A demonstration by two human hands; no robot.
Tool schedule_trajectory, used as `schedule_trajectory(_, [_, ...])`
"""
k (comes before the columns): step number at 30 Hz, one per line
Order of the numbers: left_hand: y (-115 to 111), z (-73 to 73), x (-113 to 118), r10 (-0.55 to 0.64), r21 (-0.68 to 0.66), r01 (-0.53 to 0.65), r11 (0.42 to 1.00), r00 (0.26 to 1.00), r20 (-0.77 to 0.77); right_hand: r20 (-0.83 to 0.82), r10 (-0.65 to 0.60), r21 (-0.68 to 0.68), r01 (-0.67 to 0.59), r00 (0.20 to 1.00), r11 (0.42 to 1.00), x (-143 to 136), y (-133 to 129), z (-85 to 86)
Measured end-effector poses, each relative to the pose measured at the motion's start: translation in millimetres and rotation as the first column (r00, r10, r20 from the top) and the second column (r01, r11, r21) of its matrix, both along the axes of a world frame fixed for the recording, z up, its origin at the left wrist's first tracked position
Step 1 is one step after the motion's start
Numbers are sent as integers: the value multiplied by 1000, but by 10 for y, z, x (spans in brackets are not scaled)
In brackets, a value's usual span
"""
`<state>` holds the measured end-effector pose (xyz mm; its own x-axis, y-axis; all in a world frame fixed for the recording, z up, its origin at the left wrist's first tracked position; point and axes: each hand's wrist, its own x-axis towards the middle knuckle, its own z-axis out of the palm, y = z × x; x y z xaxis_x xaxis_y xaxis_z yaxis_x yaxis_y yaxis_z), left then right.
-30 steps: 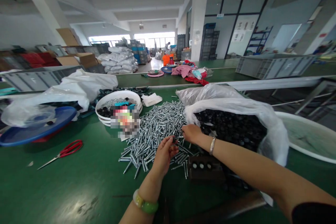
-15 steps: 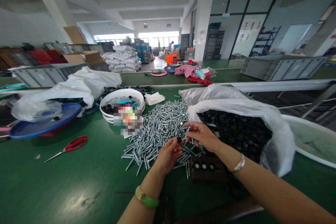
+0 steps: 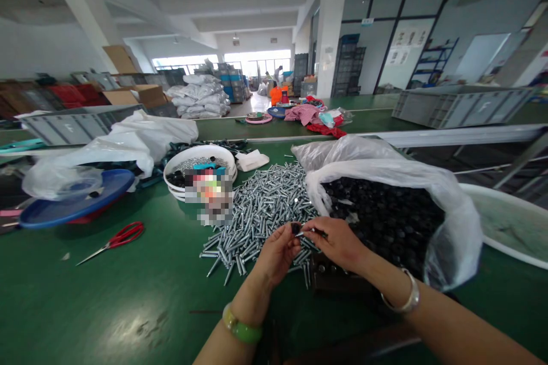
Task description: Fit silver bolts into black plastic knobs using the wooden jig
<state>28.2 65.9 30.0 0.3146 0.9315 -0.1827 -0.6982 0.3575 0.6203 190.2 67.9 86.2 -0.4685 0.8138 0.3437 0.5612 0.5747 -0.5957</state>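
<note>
Between the thumb and fingers of my left hand (image 3: 277, 252) is a small black plastic cap (image 3: 295, 228). My right hand (image 3: 338, 242) pinches a silver screw (image 3: 302, 234), its end at the cap; whether it is inside the cap I cannot tell. Both hands are over the near side of a heap of silver screws (image 3: 265, 202). Right of the heap, a white plastic bag (image 3: 456, 222) stands open, full of black caps (image 3: 385, 211). A dark brown block (image 3: 334, 280) with round pieces in its top sits below my right hand, partly covered by it.
Red-handled scissors (image 3: 124, 235) lie on the green table (image 3: 85, 308) at left, near a blue tray (image 3: 55, 214). White tubs (image 3: 199, 151) with small parts stand behind the screws. A round white tray (image 3: 505, 239) is at far right, and grey crates (image 3: 460, 107) stand farther back.
My right hand has come down and toward my left hand, bringing the screw to the black cap. It now covers more of the brown block. My left hand stays nearly in place.
</note>
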Motion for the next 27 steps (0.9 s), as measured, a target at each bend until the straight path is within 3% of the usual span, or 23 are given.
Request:
schedule_trajectory(6, [-44,49,21,-26,18,27,999,1000,-12,-80,-152,48,156,985,987,18,-74,-17])
schedule_trajectory(11, [-73,59,64,-29,58,33,998,997,-65,11,-75,117,74,997,990,25,-83,43])
schedule_trajectory(16, [-77,79,93,12,123,11,992,983,-184,138,-86,170,62,987,983,-73,-83,-20])
schedule_trajectory(20, [-41,59,66,0,96,20,995,980,-199,109,-39,23,36,993,999,-71,-34,-10])
schedule_trajectory(22, [-6,34,43,47,74,-32,997,978,-206,27,-92,-18,93,995,996,-15,-26,38])
schedule_trajectory(25, [43,-15,30,142,99,-114,988,926,-349,-77,-229,11,230,970,973,66,-41,118])
schedule_trajectory(27, [53,-38,46,213,232,-102,967,823,-527,-91,-227,37,231,970,972,73,-50,150])
